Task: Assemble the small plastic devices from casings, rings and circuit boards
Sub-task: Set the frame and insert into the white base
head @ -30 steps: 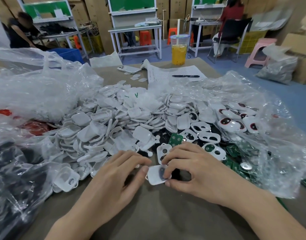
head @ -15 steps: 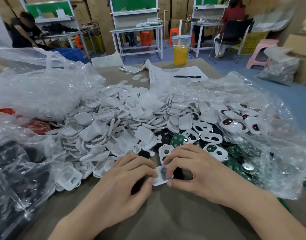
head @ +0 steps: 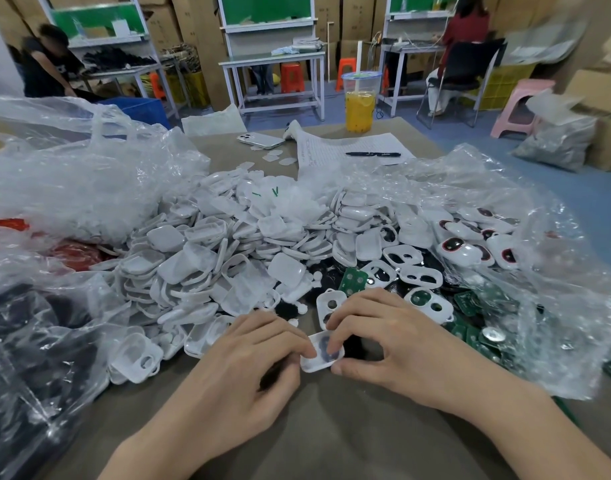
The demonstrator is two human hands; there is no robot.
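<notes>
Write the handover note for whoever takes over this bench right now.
Left hand: pinches the white casing at its left edge.
Right hand: pinches its right edge, thumb underneath.
The casing shows a dark part inside; whether it is fully seated, cannot tell.
Stock: pile of loose casings ahead left, green circuit boards to the right, red-rimmed units far right, looking finished.
Left: finish this one, then work through the pile.

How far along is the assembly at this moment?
Done, apparently: a few closed units with red-ringed windows at the right. In hand: left hand and right hand pinch one white casing with a dark part inside. Left: a large heap of loose casings and green circuit boards.
</notes>
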